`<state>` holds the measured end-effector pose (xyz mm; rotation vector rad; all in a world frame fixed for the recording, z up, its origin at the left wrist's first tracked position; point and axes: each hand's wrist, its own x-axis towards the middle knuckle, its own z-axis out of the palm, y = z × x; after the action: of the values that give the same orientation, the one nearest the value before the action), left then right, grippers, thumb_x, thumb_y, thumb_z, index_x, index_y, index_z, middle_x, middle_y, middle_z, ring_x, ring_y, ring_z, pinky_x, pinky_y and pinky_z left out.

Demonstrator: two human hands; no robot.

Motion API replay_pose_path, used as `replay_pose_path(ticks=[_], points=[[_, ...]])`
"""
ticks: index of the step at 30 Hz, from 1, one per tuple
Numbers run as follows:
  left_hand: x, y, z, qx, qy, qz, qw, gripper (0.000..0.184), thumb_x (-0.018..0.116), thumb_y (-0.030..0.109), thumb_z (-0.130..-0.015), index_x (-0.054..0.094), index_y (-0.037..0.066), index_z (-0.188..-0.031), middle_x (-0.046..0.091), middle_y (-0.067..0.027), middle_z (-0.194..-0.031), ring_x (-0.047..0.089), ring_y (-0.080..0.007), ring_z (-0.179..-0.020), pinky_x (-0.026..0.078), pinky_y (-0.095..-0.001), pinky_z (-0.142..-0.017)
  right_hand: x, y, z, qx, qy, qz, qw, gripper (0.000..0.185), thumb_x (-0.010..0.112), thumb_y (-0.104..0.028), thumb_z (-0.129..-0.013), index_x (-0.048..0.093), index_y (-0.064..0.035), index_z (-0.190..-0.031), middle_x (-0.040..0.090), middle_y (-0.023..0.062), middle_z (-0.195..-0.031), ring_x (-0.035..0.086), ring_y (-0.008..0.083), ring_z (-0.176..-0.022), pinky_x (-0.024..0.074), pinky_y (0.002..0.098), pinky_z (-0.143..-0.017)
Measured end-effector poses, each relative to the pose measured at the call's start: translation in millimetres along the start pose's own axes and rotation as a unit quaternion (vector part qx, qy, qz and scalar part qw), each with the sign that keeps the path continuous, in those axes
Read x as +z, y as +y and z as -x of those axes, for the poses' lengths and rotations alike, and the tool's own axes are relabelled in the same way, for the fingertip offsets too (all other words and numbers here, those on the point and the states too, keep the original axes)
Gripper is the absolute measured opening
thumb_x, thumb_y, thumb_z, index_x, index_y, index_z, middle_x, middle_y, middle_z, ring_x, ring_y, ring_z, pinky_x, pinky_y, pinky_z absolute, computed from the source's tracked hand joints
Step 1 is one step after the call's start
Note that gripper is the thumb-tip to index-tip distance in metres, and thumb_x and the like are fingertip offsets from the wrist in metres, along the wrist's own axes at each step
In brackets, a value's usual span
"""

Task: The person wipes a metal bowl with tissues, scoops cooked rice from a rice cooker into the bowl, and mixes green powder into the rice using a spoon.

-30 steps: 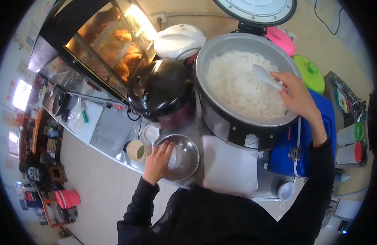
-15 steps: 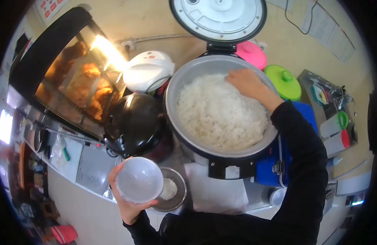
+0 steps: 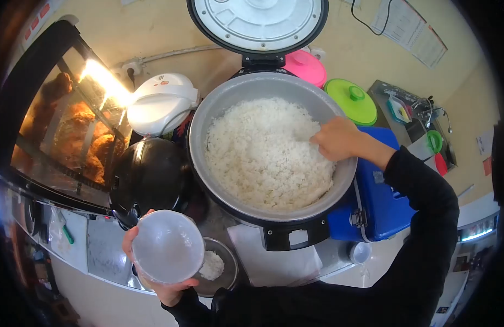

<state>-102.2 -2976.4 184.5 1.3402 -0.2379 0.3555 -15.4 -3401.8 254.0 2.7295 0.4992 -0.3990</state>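
Note:
My left hand [image 3: 163, 289] holds a small white bowl [image 3: 169, 246], its inside facing the camera, with fingers around its rim. Behind it a steel bowl [image 3: 233, 264] on the counter holds a lump of rice [image 3: 212, 265]. My right hand [image 3: 339, 139] is closed at the right side of the large open rice cooker [image 3: 200, 158], over the white rice [image 3: 268, 152]. A white spoon was in that hand earlier; now rice and fingers hide nearly all of what it grips.
The cooker's raised lid [image 3: 263, 24] stands behind. At left are a lit food warmer [image 3: 72, 125], a white appliance [image 3: 159, 103] and a black cooker [image 3: 151, 174]. Pink [image 3: 306, 68] and green [image 3: 350, 101] lids and a blue cooler [image 3: 380, 201] are at right.
My left hand has lifted the white bowl from the steel bowl, where a rice lump now shows. My right hand has moved within the cooker, lately rightward and lower over the rice. The view has shifted.

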Motion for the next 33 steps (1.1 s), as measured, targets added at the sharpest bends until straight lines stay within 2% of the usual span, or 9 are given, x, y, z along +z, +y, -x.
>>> replay_pose_path(ticks=[8,11,14,17,20,23,25,29,33], points=[[3,-10,-9,0.097,0.005,-0.063,0.993,0.135,0.097,0.054,-0.041,0.022,0.009,-0.144,0.04,-0.0215,-0.142,0.051,-0.0364,-0.124,0.051,-0.0487,-0.1,-32,-55,33,0.062,-0.089,-0.109,0.988,0.021,0.058,-0.019,-0.075,0.071,-0.0039,-0.08,0.07,0.02,-0.081,0.069,0.0388,-0.077,0.053,0.0505,-0.069],[0,-15,-24,0.103,-0.057,-0.109,0.987,0.135,0.095,0.057,-0.042,0.021,0.005,-0.143,0.038,-0.0219,-0.143,0.051,-0.0363,-0.124,0.051,-0.0491,-0.1,-38,-74,36,0.063,-0.086,-0.175,0.979,0.021,0.057,-0.02,-0.077,0.07,-0.0039,-0.08,0.07,0.0194,-0.082,0.068,0.0397,-0.079,0.0527,0.0509,-0.071],[21,-9,-37,0.08,-0.032,-0.126,0.988,0.134,0.094,0.057,-0.045,0.02,0.006,-0.144,0.036,-0.0219,-0.145,0.05,-0.0353,-0.125,0.05,-0.0489,-0.101,-36,-92,27,0.047,-0.056,-0.258,0.963,0.021,0.055,-0.02,-0.079,0.069,-0.0049,-0.081,0.069,0.0198,-0.08,0.068,0.04,-0.081,0.052,0.0511,-0.072],[21,-4,-52,0.092,-0.075,-0.138,0.983,0.132,0.096,0.049,-0.044,0.022,0.008,-0.145,0.037,-0.0192,-0.144,0.048,-0.0334,-0.127,0.048,-0.0469,-0.103,-40,-103,10,0.066,-0.086,-0.311,0.944,0.021,0.053,-0.021,-0.081,0.068,-0.0059,-0.079,0.068,0.0198,-0.078,0.067,0.0389,-0.08,0.0507,0.0503,-0.07],[27,11,-65,0.062,-0.077,-0.14,0.985,0.127,0.099,0.038,-0.044,0.026,0.009,-0.143,0.039,-0.0148,-0.141,0.048,-0.0305,-0.127,0.047,-0.0445,-0.105,-29,-103,-1,0.073,-0.073,-0.392,0.914,0.019,0.054,-0.02,-0.081,0.065,-0.0064,-0.076,0.063,0.0156,-0.067,0.063,0.0344,-0.065,0.0468,0.0468,-0.061],[34,19,-83,0.035,-0.089,-0.155,0.983,0.12,0.099,0.024,-0.044,0.031,0.009,-0.142,0.041,-0.0113,-0.139,0.048,-0.0271,-0.125,0.046,-0.0416,-0.104,-4,-96,-16,0.038,-0.021,-0.479,0.877,0.019,0.056,-0.019,-0.081,0.064,-0.0029,-0.076,0.061,0.0169,-0.066,0.061,0.0323,-0.062,0.0454,0.0432,-0.059],[41,22,-94,0.052,-0.101,-0.177,0.978,0.111,0.096,0.01,-0.045,0.037,0.008,-0.139,0.043,-0.01,-0.136,0.05,-0.0248,-0.122,0.045,-0.0385,-0.103,0,-87,-17,0.022,0.023,-0.47,0.882,0.022,0.055,-0.022,-0.082,0.064,-0.003,-0.076,0.064,0.0166,-0.072,0.062,0.0355,-0.068,0.0466,0.0447,-0.062],[59,26,-115,0.093,-0.175,-0.281,0.939,0.104,0.094,0.006,-0.047,0.041,0.005,-0.137,0.048,-0.012,-0.132,0.051,-0.0262,-0.121,0.044,-0.0375,-0.103,-19,-57,-6,0.035,0.114,-0.437,0.892,0.021,0.055,-0.022,-0.08,0.065,-0.0028,-0.077,0.066,0.0174,-0.075,0.063,0.0369,-0.071,0.0472,0.0459,-0.064],[97,18,-125,0.145,-0.226,-0.319,0.909,0.109,0.093,0.005,-0.05,0.035,0.004,-0.142,0.047,-0.0127,-0.135,0.052,-0.0278,-0.122,0.043,-0.0388,-0.104,-79,-37,16,0.014,0.241,-0.35,0.905,0.019,0.056,-0.019,-0.077,0.066,-0.0035,-0.077,0.066,0.0175,-0.076,0.065,0.0369,-0.073,0.0493,0.046,-0.065]])
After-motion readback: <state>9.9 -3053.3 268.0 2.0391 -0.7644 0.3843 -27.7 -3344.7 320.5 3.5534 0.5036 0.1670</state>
